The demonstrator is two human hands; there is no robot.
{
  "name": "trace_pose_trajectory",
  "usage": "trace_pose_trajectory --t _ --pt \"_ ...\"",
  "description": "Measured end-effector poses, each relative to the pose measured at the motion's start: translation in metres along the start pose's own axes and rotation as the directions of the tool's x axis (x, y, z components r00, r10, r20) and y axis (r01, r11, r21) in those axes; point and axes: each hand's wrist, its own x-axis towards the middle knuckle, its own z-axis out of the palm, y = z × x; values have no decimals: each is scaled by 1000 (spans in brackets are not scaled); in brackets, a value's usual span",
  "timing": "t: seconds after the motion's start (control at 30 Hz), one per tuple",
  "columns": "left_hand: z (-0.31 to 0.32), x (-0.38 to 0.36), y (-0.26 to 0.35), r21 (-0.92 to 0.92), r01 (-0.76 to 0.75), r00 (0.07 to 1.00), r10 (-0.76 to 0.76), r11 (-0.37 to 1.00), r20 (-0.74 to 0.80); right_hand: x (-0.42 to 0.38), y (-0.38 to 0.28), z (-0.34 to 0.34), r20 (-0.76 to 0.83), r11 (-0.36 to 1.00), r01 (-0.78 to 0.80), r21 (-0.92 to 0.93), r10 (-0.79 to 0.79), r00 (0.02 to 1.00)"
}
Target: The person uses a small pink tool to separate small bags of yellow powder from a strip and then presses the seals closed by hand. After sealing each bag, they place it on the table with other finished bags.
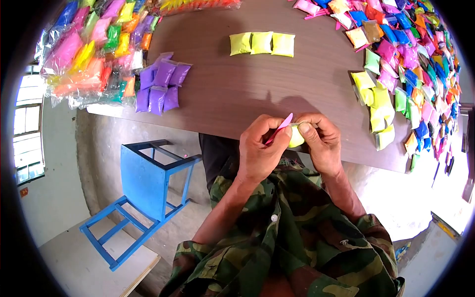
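My left hand (261, 151) is closed, with a pink pointed plastic tool (286, 122) sticking up between thumb and fingers. A small bright yellow packet (296, 137) is held between both hands, over the table's front edge. Thumb and forefinger of my right hand (322, 142) pinch the packet's upper edge. Its lower part is partly hidden by my fingers. Farther back on the table lie three yellow packets (261, 43) side by side in a row.
Several purple packets (157, 94) lie at left, beside a heap of bagged colourful packets (89, 54). On the right are several yellow packets (380, 106) and a large pile of mixed packets (415, 74). A blue chair (143, 183) lies tipped below the brown table (213, 94).
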Motion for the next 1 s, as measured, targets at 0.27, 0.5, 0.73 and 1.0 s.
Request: trace_pose_trajectory --t 0.27,0.5,0.73,1.0 --pt "5 3 5 204 -300 952 306 932 4 3 5 1 -3 994 70 -81 -71 997" --pt "1 4 3 244 -189 975 211 951 -66 1 9 -1 -5 999 -9 51 10 1000" --pt "-2 3 5 228 -217 975 224 949 -5 -1 6 0 17 1000 17 0 -17 1000" --pt "0 -1 2 216 -192 980 198 957 -8 0 4 1 27 1000 14 -15 -13 1000"
